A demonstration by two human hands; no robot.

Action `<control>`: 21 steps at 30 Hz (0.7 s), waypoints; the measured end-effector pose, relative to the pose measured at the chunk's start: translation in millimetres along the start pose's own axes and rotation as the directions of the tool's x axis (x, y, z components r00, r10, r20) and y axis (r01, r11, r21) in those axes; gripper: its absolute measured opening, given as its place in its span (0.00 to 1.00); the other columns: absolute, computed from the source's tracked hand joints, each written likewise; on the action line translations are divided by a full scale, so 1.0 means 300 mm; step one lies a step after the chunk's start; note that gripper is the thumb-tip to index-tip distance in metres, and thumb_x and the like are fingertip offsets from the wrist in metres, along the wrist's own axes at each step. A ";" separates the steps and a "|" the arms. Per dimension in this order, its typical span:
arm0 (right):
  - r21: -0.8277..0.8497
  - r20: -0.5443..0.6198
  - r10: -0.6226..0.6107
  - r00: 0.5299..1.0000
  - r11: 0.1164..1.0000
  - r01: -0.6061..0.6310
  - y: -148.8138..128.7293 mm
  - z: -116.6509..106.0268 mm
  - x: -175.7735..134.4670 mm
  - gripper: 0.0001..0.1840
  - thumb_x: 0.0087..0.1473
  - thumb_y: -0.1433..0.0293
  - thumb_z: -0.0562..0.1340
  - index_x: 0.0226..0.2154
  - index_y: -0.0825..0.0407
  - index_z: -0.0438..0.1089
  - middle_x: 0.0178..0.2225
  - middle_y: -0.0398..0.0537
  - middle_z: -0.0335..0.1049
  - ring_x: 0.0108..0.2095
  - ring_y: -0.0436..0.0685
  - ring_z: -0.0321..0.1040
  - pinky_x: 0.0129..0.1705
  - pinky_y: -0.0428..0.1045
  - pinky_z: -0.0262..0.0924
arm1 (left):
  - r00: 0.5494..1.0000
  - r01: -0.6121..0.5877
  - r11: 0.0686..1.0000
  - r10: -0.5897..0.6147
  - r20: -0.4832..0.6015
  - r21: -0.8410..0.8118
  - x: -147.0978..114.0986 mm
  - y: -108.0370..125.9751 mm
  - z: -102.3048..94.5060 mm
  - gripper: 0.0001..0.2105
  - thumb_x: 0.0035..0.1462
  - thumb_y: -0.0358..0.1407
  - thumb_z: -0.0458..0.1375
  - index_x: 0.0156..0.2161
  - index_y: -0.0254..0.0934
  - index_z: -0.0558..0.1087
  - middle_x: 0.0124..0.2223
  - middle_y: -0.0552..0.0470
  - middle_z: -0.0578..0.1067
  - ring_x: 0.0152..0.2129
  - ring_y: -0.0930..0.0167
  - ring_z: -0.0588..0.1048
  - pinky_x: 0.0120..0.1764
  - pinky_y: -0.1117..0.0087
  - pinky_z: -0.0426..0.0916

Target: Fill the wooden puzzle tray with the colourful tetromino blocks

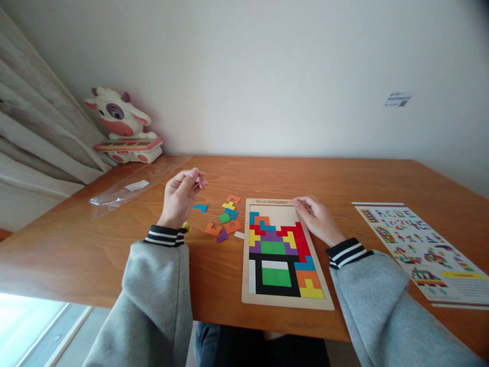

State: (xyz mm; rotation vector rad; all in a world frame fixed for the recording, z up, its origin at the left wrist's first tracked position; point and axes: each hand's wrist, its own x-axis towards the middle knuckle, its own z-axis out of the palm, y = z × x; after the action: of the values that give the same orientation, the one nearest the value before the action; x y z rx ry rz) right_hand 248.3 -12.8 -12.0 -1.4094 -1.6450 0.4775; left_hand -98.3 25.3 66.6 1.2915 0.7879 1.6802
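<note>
The right hand point(319, 218) pinches the far right corner of a pale wooden rectangular tray point(286, 301), long axis pointing away on the brown wooden surface point(216, 285), flat multicoloured pieces point(276, 278) filling all but its far end, while the left hand point(180, 198), fingertips pressed together, contents unclear, hangs left of loose coloured pieces point(232, 227).

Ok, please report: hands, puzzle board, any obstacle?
Left hand raised, grip unclear. Right hand at puzzle board, far right corner. Board partly filled, far end unfilled. Loose pieces left of it.
</note>
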 end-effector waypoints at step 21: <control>-0.042 0.136 -0.186 0.973 0.980 0.193 -0.062 -0.023 -0.005 0.15 0.63 0.57 0.58 0.37 0.50 0.73 0.37 0.50 0.72 0.34 0.55 0.69 0.35 0.51 0.64 | 0.992 0.098 0.865 -0.127 0.025 0.491 -0.124 -0.024 -0.229 0.13 0.49 0.47 0.68 0.31 0.38 0.79 0.31 0.50 0.79 0.27 0.71 0.75 0.32 0.74 0.71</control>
State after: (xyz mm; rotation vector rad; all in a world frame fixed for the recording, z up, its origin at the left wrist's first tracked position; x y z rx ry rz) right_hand 243.0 -21.1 5.4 -1.2668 -1.8920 0.4249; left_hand -158.9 -3.7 26.3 1.5892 1.2881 1.3862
